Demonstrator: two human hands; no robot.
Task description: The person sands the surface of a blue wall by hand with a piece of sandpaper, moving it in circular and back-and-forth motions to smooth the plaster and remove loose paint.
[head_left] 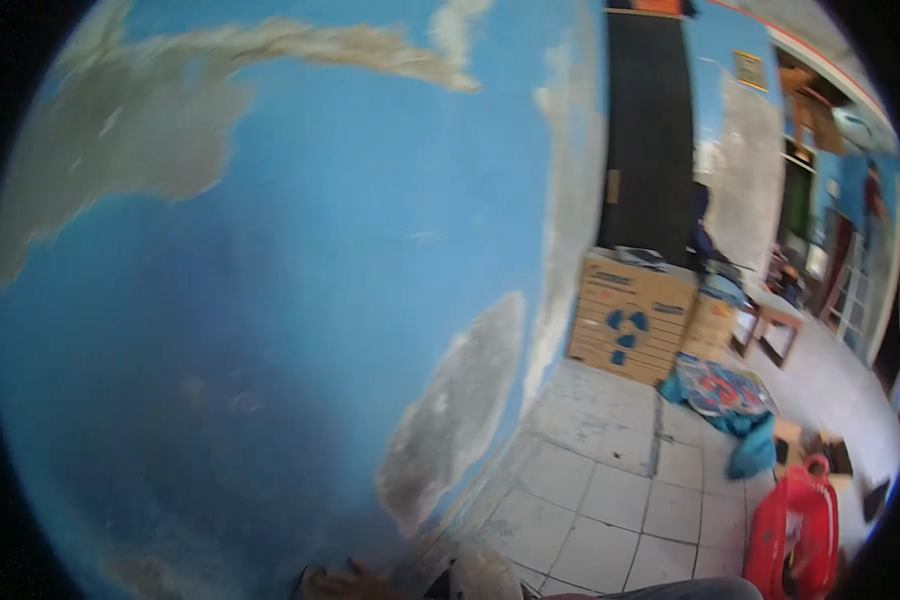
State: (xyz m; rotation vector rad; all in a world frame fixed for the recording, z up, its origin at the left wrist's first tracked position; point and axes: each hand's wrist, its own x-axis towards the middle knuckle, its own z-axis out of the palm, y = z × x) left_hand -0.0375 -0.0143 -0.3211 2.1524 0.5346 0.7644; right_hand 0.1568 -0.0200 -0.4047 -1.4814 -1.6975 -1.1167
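Blue wall (350,250) barring seven to twelve o'clock, passage over tiled floor (602,492) at five, cardboard box (605,345) blocking three, red object (820,515) obstructing four

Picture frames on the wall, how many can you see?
1: a small gold-coloured frame, high on the blue wall, right of the tall dark panel. Others could be hidden farther back.

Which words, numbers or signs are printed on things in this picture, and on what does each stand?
Brown rectangular cardboard box: dark lettering, not copied here; blue propeller-shaped sign.
Teal, multicoloured crumpled bundle: pattern too blurred to read.
Small gold-framed wall picture: too small to read.
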